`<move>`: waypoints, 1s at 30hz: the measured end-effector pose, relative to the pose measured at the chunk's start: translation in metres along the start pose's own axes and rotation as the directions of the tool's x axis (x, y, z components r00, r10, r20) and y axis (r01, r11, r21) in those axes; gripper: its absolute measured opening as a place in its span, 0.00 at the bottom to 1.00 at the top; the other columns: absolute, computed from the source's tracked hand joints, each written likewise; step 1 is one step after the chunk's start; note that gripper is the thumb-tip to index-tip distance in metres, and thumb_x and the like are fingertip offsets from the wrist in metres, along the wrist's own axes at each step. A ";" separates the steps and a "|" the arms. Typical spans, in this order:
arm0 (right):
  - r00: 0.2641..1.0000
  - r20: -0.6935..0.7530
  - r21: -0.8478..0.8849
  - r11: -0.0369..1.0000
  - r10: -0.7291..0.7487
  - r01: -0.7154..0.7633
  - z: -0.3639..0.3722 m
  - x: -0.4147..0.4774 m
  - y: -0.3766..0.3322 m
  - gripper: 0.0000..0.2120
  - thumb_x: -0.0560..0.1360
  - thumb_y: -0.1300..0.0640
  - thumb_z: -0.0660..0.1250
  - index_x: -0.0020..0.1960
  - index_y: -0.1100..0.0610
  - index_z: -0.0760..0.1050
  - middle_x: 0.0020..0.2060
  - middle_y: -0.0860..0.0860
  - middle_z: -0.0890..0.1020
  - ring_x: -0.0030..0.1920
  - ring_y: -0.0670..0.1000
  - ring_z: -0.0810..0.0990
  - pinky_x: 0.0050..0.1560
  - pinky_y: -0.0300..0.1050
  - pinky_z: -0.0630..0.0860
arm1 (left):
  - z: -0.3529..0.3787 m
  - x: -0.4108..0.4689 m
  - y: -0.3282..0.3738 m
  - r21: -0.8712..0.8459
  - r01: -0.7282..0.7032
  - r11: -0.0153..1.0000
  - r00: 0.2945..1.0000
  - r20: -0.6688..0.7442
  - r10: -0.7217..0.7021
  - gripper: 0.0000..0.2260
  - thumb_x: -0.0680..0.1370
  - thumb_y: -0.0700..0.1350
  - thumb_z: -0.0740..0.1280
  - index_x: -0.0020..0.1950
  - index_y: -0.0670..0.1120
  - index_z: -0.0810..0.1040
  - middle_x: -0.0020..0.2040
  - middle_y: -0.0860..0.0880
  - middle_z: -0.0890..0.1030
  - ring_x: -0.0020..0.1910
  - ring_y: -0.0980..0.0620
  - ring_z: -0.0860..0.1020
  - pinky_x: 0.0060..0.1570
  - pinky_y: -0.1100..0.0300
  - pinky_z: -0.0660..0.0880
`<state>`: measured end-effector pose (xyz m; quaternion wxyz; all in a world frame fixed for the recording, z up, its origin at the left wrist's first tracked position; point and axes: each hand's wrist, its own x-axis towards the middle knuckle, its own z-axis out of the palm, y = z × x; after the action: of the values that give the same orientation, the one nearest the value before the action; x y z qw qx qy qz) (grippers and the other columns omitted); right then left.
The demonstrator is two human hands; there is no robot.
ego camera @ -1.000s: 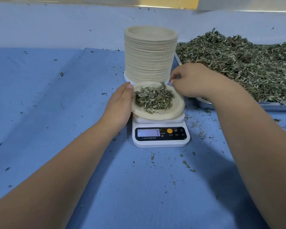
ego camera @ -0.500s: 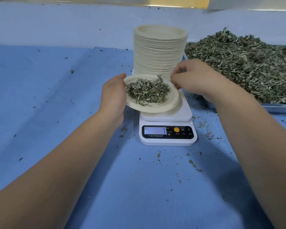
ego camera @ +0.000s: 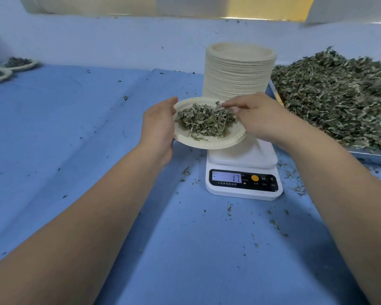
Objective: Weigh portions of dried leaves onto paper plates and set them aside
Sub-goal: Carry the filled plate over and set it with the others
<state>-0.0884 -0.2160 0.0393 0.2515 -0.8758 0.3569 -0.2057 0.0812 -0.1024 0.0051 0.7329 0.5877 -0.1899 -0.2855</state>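
A paper plate (ego camera: 209, 142) heaped with dried leaves (ego camera: 205, 119) hangs in the air to the left of the white scale (ego camera: 243, 172), clear of its platform. My left hand (ego camera: 157, 126) grips the plate's left rim. My right hand (ego camera: 262, 115) holds the plate's right side, its fingertips pinched at the leaves on the far edge. The scale's display shows 17 with a minus sign. A tall stack of empty paper plates (ego camera: 240, 71) stands behind the scale.
A metal tray (ego camera: 370, 158) piled with loose dried leaves (ego camera: 334, 95) fills the right side. Two filled plates (ego camera: 9, 70) sit at the far left edge. Leaf crumbs lie scattered on the blue table cover (ego camera: 75, 128) around the scale.
The plate of leaves was lifted off the scale's platform and carried to the left by both hands. The filled plates at the far left have come into view.
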 end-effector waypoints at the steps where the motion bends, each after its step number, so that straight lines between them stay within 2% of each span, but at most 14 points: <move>1: 1.000 -0.012 0.032 0.999 -0.011 0.012 0.000 -0.001 -0.004 0.14 0.84 0.52 0.59 0.66 0.44 0.78 0.48 0.44 0.78 0.40 0.42 0.75 0.36 0.34 0.68 | -0.005 -0.001 0.003 -0.010 -0.005 1.000 1.000 -0.008 0.005 0.12 0.81 0.41 0.62 0.58 0.50 0.83 0.51 0.51 0.82 0.51 0.48 0.82 0.50 0.54 0.78; 4: 0.997 0.038 0.065 0.996 -0.069 0.066 0.004 -0.009 -0.018 0.10 0.79 0.40 0.64 0.55 0.43 0.77 0.54 0.43 0.78 0.53 0.43 0.77 0.45 0.40 0.70 | -0.028 -0.002 0.013 -0.033 -0.021 0.999 0.997 -0.072 0.019 0.07 0.80 0.42 0.64 0.51 0.48 0.82 0.51 0.46 0.81 0.47 0.47 0.79 0.49 0.52 0.75; 6: 0.976 0.148 0.039 0.987 -0.162 0.158 0.012 -0.016 -0.027 0.13 0.73 0.34 0.67 0.49 0.42 0.77 0.53 0.39 0.80 0.57 0.38 0.77 0.51 0.41 0.73 | -0.048 -0.002 0.020 -0.045 -0.036 0.998 0.993 -0.117 0.030 0.06 0.80 0.42 0.64 0.51 0.47 0.80 0.51 0.45 0.80 0.48 0.46 0.79 0.50 0.50 0.75; 9: 0.922 0.269 0.076 0.960 -0.279 0.268 0.032 -0.024 -0.043 0.20 0.65 0.32 0.74 0.53 0.39 0.78 0.59 0.37 0.79 0.63 0.36 0.75 0.63 0.45 0.75 | -0.081 -0.004 0.033 -0.063 -0.037 0.997 0.985 -0.168 0.026 0.10 0.81 0.41 0.62 0.57 0.46 0.82 0.59 0.42 0.82 0.56 0.42 0.82 0.59 0.47 0.79; 11: 0.905 0.217 0.153 0.928 -0.367 0.339 0.052 -0.021 -0.057 0.23 0.62 0.36 0.77 0.54 0.42 0.81 0.59 0.40 0.80 0.64 0.41 0.77 0.64 0.46 0.76 | -0.106 -0.005 0.036 -0.051 -0.042 0.998 0.980 -0.194 0.031 0.08 0.80 0.40 0.64 0.51 0.46 0.83 0.52 0.44 0.83 0.49 0.44 0.82 0.54 0.49 0.79; 13: 0.905 0.159 0.270 0.899 -0.394 0.344 0.072 -0.013 -0.076 0.23 0.58 0.39 0.80 0.50 0.45 0.84 0.55 0.42 0.82 0.63 0.46 0.80 0.63 0.44 0.78 | -0.132 -0.007 0.044 -0.022 -0.052 0.998 0.975 -0.218 0.046 0.05 0.79 0.41 0.66 0.44 0.47 0.80 0.43 0.47 0.79 0.44 0.46 0.78 0.48 0.50 0.75; 15: 0.895 0.189 0.269 0.898 -0.404 0.349 0.094 -0.003 -0.100 0.25 0.55 0.34 0.80 0.50 0.41 0.83 0.54 0.43 0.83 0.62 0.48 0.80 0.62 0.42 0.78 | -0.160 -0.009 0.055 0.007 -0.055 0.998 0.962 -0.267 0.055 0.01 0.73 0.42 0.68 0.43 0.48 0.76 0.38 0.49 0.73 0.42 0.46 0.73 0.45 0.50 0.71; 17: 0.875 0.238 0.262 0.895 -0.422 0.361 0.120 0.007 -0.127 0.27 0.54 0.30 0.78 0.50 0.38 0.83 0.55 0.46 0.84 0.62 0.47 0.80 0.64 0.50 0.78 | -0.195 -0.006 0.064 0.043 -0.052 0.998 0.945 -0.322 0.063 0.07 0.67 0.43 0.66 0.44 0.49 0.74 0.38 0.48 0.70 0.42 0.47 0.69 0.45 0.50 0.67; 21: 0.860 0.259 0.315 0.880 -0.440 0.356 0.184 0.029 -0.183 0.25 0.55 0.32 0.78 0.49 0.41 0.84 0.54 0.48 0.84 0.60 0.49 0.80 0.64 0.53 0.77 | -0.274 0.016 0.074 0.164 -0.035 0.986 0.908 -0.407 0.100 0.01 0.72 0.39 0.63 0.42 0.43 0.73 0.39 0.45 0.68 0.40 0.47 0.66 0.39 0.51 0.65; 22: 0.852 0.277 0.329 0.877 -0.445 0.352 0.207 0.036 -0.199 0.24 0.56 0.34 0.79 0.48 0.44 0.84 0.54 0.49 0.84 0.59 0.50 0.81 0.64 0.53 0.77 | -0.298 0.024 0.076 0.222 -0.031 0.974 0.891 -0.436 0.128 0.04 0.72 0.39 0.62 0.42 0.38 0.71 0.39 0.44 0.67 0.39 0.47 0.64 0.37 0.51 0.62; 24: 0.858 0.270 0.328 0.879 -0.437 0.345 0.238 0.049 -0.217 0.21 0.59 0.36 0.80 0.48 0.45 0.84 0.45 0.48 0.84 0.48 0.46 0.82 0.58 0.42 0.78 | -0.327 0.034 0.078 0.325 -0.038 0.945 0.867 -0.459 0.192 0.07 0.71 0.39 0.59 0.41 0.35 0.68 0.38 0.44 0.64 0.39 0.46 0.61 0.37 0.50 0.58; 26: 0.866 0.253 0.293 0.887 -0.431 0.356 0.278 0.067 -0.244 0.18 0.62 0.36 0.80 0.46 0.44 0.83 0.33 0.43 0.77 0.35 0.39 0.75 0.40 0.28 0.69 | -0.365 0.049 0.081 0.423 -0.046 0.905 0.839 -0.475 0.265 0.06 0.73 0.39 0.59 0.36 0.39 0.65 0.36 0.43 0.61 0.39 0.46 0.59 0.39 0.50 0.57; 28: 0.865 0.238 0.256 0.888 -0.442 0.383 0.311 0.085 -0.269 0.16 0.63 0.37 0.79 0.45 0.43 0.82 0.31 0.40 0.74 0.34 0.38 0.72 0.35 0.29 0.65 | -0.400 0.066 0.082 0.572 -0.007 0.820 0.828 -0.457 0.325 0.09 0.76 0.39 0.58 0.35 0.43 0.66 0.34 0.45 0.63 0.37 0.47 0.62 0.38 0.52 0.60; 30: 0.848 0.241 0.241 0.875 -0.473 0.419 0.339 0.106 -0.294 0.15 0.65 0.36 0.78 0.45 0.42 0.79 0.35 0.38 0.76 0.39 0.37 0.73 0.36 0.29 0.63 | -0.435 0.085 0.083 0.706 0.030 0.708 0.840 -0.402 0.365 0.11 0.79 0.40 0.57 0.37 0.40 0.70 0.35 0.45 0.70 0.38 0.47 0.68 0.38 0.52 0.66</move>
<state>0.3180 -0.0116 -0.0363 0.3245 -0.9290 0.0817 -0.1578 0.4297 0.1829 -0.0227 0.5084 0.8495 -0.1338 0.0436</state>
